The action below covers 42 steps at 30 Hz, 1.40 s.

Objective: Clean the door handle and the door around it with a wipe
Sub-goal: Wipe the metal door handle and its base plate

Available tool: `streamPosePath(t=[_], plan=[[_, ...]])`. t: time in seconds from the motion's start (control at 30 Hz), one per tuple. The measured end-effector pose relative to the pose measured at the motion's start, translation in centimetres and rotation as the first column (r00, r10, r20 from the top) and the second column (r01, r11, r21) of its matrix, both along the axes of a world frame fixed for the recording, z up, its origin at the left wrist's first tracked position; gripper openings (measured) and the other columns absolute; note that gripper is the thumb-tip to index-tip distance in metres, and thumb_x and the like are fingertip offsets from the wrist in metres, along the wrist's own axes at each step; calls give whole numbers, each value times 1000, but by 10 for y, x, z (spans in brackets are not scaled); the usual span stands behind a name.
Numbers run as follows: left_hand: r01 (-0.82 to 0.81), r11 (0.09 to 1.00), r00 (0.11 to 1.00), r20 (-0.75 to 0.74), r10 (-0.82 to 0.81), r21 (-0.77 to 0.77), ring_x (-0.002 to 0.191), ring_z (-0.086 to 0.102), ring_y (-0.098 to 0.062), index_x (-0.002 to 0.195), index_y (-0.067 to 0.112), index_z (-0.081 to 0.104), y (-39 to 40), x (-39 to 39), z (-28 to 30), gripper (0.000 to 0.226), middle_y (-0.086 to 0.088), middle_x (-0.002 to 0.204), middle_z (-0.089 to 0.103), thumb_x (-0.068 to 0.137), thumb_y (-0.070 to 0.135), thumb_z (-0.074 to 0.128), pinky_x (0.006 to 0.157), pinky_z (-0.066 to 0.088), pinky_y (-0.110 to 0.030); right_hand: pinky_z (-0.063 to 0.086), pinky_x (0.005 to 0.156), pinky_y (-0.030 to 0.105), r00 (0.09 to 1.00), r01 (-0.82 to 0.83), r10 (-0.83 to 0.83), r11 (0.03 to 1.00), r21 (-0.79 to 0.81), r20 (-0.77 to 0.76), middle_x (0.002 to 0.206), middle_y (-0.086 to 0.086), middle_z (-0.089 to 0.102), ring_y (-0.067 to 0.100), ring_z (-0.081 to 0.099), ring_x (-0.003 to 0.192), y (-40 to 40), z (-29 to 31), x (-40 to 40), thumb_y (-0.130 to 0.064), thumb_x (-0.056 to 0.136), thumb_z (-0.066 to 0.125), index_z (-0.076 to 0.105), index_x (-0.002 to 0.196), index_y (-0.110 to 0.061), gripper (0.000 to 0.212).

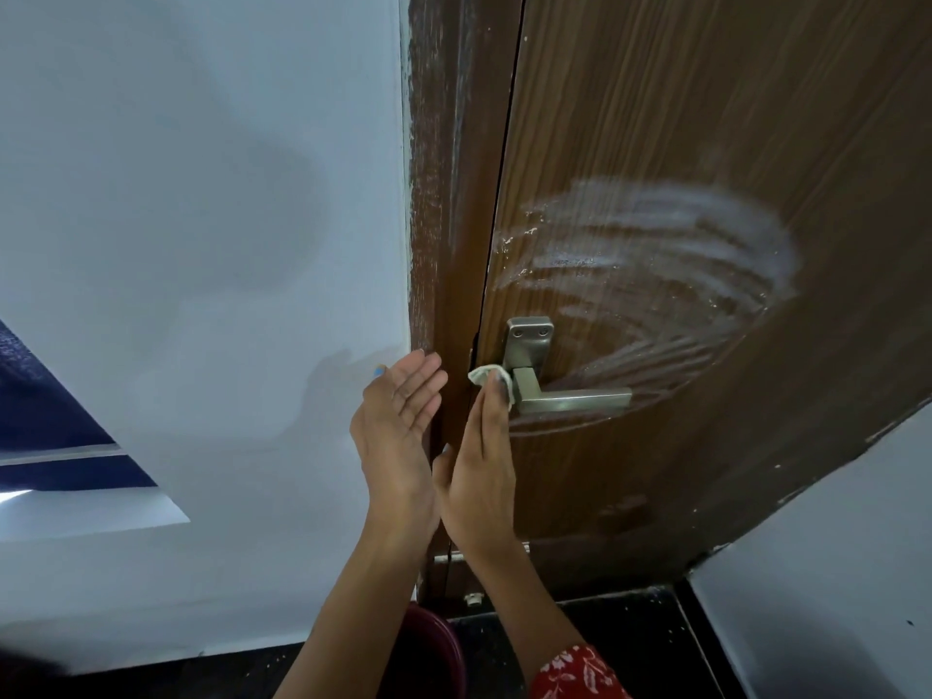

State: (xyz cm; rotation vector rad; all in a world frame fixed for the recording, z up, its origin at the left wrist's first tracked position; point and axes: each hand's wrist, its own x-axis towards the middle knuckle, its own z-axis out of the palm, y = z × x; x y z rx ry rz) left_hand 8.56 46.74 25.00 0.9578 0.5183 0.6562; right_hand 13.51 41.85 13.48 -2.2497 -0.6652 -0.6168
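Observation:
A brown wooden door [706,118] carries a square metal lever handle [570,396] with a screwed backplate [527,340]. Pale wet arcs streak the door above and right of the handle. My right hand [479,471] presses a small white wipe [491,378] with its fingertips against the handle's base, on its left side. My left hand [398,436] is raised flat beside it, palm up, fingers together and straight, holding nothing, in front of the brown door frame [444,194].
A pale blue-white wall [201,219] fills the left, with another wall [832,572] at the lower right. A dark red bucket [433,653] stands on the black floor [630,648] below my arms. A dark opening [45,421] shows at the far left.

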Motion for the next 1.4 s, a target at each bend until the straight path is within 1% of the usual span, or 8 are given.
streamPosePath(t=[0.2, 0.5, 0.67, 0.83, 0.97, 1.1, 1.3, 1.4], plan=[[0, 1000, 1000, -9, 0, 2, 101, 67, -16, 109, 13, 63, 2, 0, -1, 42, -2, 107, 70, 102, 29, 25, 92, 49, -26, 36, 107, 31, 991, 42, -39, 999, 20, -128, 156, 6, 2, 17, 14, 141, -21, -35, -1, -6, 80, 67, 15, 147, -2, 85], [33, 999, 999, -20, -32, 12, 103, 66, -17, 109, 12, 63, -2, 4, -6, 43, -5, 109, 70, 103, 28, 24, 94, 49, -28, 9, 107, 2, 999, 27, -26, 999, 22, -42, 155, 14, 12, 5, 5, 141, -20, -21, 5, -12, 85, 62, 16, 146, -1, 77], [136, 990, 989, -65, -134, 31, 107, 64, -17, 116, 9, 61, -3, 7, -9, 45, -7, 115, 68, 102, 31, 25, 97, 48, -29, 23, 109, 16, 997, 81, -80, 974, 212, -14, 150, 15, 16, -1, 9, 135, -22, -9, 12, -14, 85, 64, 19, 143, -8, 73], [296, 951, 952, -103, -287, 84, 113, 61, -15, 125, 7, 57, -14, 10, -12, 49, -6, 124, 64, 100, 35, 26, 95, 47, -23, 27, 110, 22, 994, 109, -111, 974, 198, -3, 146, 20, 29, 18, 27, 136, -23, -15, 13, -12, 86, 65, 32, 139, -2, 63], [287, 950, 955, -114, -274, 126, 110, 62, -15, 122, 8, 59, -21, 13, -10, 48, -5, 120, 66, 100, 34, 26, 97, 47, -26, 51, 90, 24, 977, 183, -89, 817, 547, -194, 121, 4, 55, 12, 59, 107, -32, -1, 17, -5, 89, 60, 60, 118, -4, 29], [242, 960, 966, -124, -226, 138, 108, 63, -15, 119, 9, 61, -23, 13, -10, 46, -5, 117, 67, 101, 34, 27, 96, 47, -27, 50, 87, 16, 970, 206, -17, 592, 779, -244, 108, 2, 60, 2, 60, 104, -30, 25, 27, 11, 83, 60, 66, 106, -3, 28], [212, 967, 969, -159, -189, 142, 108, 63, -16, 118, 9, 61, -23, 12, -14, 45, -4, 115, 67, 101, 34, 27, 95, 47, -28, 50, 70, 13, 886, 368, 85, 468, 803, -456, 83, -4, 67, -1, 64, 80, -27, 30, 33, 5, 80, 65, 62, 82, -24, 29], [189, 971, 975, -146, -167, 148, 107, 63, -16, 117, 9, 61, -23, 14, -12, 46, -5, 114, 67, 102, 33, 25, 92, 48, -25, 53, 70, 19, 722, 507, 273, 415, 755, -635, 90, 2, 70, 13, 68, 89, -26, 21, 24, 3, 77, 69, 65, 87, -16, 21]])
